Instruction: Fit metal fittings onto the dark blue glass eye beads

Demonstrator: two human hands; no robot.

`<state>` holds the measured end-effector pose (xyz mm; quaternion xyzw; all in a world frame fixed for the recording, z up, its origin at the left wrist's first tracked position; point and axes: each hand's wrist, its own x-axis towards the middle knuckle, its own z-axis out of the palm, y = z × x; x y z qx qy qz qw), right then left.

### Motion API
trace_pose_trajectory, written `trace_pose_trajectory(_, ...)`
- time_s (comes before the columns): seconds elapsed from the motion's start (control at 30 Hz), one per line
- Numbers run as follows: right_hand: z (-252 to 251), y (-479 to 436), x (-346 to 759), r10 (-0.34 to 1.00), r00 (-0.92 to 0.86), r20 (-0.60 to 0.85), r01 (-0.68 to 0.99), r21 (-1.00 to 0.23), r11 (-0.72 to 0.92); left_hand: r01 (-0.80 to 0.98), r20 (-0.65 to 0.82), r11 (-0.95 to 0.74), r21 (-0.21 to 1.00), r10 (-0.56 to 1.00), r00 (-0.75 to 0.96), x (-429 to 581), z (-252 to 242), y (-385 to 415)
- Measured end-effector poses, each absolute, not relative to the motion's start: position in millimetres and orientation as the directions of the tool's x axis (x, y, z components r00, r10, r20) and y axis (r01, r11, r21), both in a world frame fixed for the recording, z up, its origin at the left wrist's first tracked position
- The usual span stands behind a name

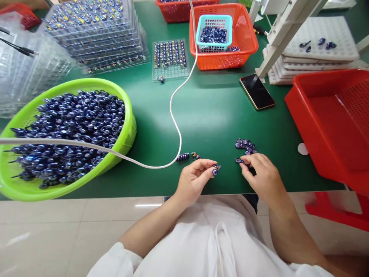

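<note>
My left hand (192, 180) is closed in a pinch near the table's front edge. Between its thumb and fingertips is a small glossy dark-blue earbud part (215, 171). To its right, my right hand (264, 175) has thumb and forefinger closed on a dark looped earbud shell (238, 160), low over the table. Just beyond those fingers lies a small group of purple-blue shell pieces (245, 144). Past the left hand are a short row of dark pieces (183, 156) and a small part with orange-yellow bits (195, 154).
A green basket (131, 127) heaped with dark-blue shells stands left. A white cable (172, 104) crosses the green table. Behind are stacked clear trays (138, 46), a part-filled tray (170, 73) and an orange basket (221, 61). A phone (257, 91) and red bin (305, 115) are right.
</note>
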<state>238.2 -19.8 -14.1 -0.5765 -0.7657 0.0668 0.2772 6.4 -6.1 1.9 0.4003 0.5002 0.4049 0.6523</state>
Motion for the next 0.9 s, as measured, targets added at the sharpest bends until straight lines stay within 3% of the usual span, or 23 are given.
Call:
trace_pose_trajectory(0.13,-6,-29,221,0.945,-0.155,0.287,0.668,-0.674,0.314,-0.208,-0.268,0.325,0.923,0.928,0.259,10,1,-8)
trace_pose_trajectory(0.23,-2,-33,201,0.946,-0.119,0.303,0.551,-0.772,0.317,-0.288,-0.243,0.348,0.892,0.907,0.344,14,2,-10)
trace_pose_trajectory(0.4,-7,-33,180,0.935,0.089,0.343,0.580,-0.781,0.231,-0.377,-0.297,0.405,0.833,0.902,0.313,16,1,-12)
trace_pose_trajectory(0.7,-15,-37,171,0.866,0.034,0.499,0.604,-0.701,0.379,-0.531,-0.469,0.536,0.656,0.841,0.269,16,1,-10)
trace_pose_trajectory(0.8,-14,-41,171,0.884,0.076,0.461,0.551,-0.758,0.348,-0.531,-0.476,0.533,0.659,0.842,0.254,15,1,-11)
trace_pose_trajectory(0.9,-13,-43,172,0.942,0.108,0.317,0.400,-0.882,0.250,-0.492,-0.486,0.530,0.690,0.844,0.228,15,0,-11)
